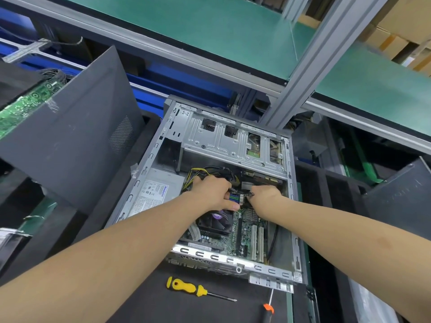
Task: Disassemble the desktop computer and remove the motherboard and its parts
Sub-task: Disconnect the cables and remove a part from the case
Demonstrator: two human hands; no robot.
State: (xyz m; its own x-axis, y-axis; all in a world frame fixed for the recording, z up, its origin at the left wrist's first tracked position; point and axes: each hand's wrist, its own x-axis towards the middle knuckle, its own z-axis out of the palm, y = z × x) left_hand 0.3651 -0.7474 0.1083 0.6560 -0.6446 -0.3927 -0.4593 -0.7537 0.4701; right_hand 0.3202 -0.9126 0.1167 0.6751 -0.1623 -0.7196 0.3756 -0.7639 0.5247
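Both left hand [211, 191] and right hand [265, 194] grip cables [211, 169].

Green motherboard [247, 231], silver-grey case [233, 141], yellow-and-black cables [198, 171], yellow screwdriver [184, 286] handle blotched black, dark grey side panel [70, 141] with a dotted vent.

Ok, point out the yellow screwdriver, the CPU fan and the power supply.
yellow screwdriver [184, 286]: head view, on its handle.
CPU fan [214, 223]: head view, on the fan housing.
power supply [152, 194]: head view, on its labelled top face.
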